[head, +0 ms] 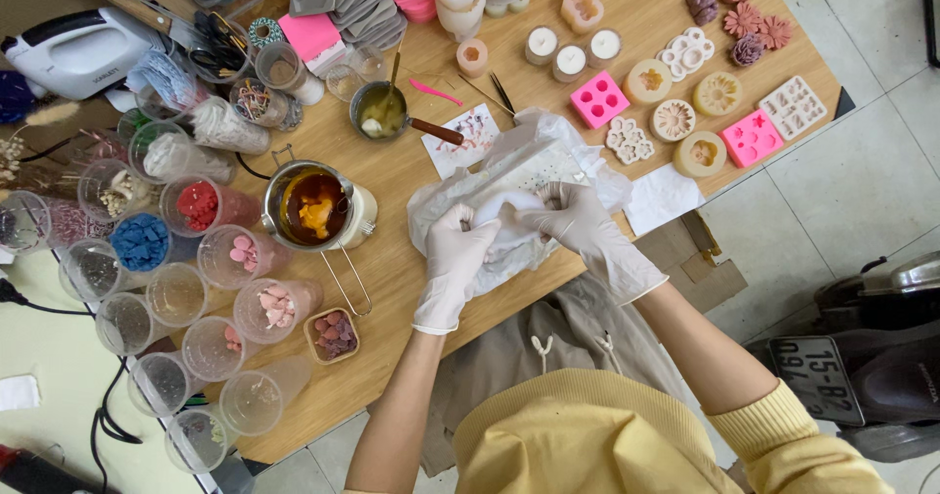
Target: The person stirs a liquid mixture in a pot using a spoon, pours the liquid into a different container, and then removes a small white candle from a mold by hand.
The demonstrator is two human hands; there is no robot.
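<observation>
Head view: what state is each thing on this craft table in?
Left hand: gloved, gripping the white mold.
Right hand: gloved, gripping the same mold.
White mold: held over a plastic bag.
Melting pitcher: holds amber liquid.
Small pot: part full, stick inside.
Pink molds: empty.

left hand and right hand being seen gloved in white | white mould being shown on clear bag | far right, pink moulds and cream moulds being displayed on tan wooden table | left, cups being filled: red bits, blue bits | near, yellow sweater being worn
</observation>
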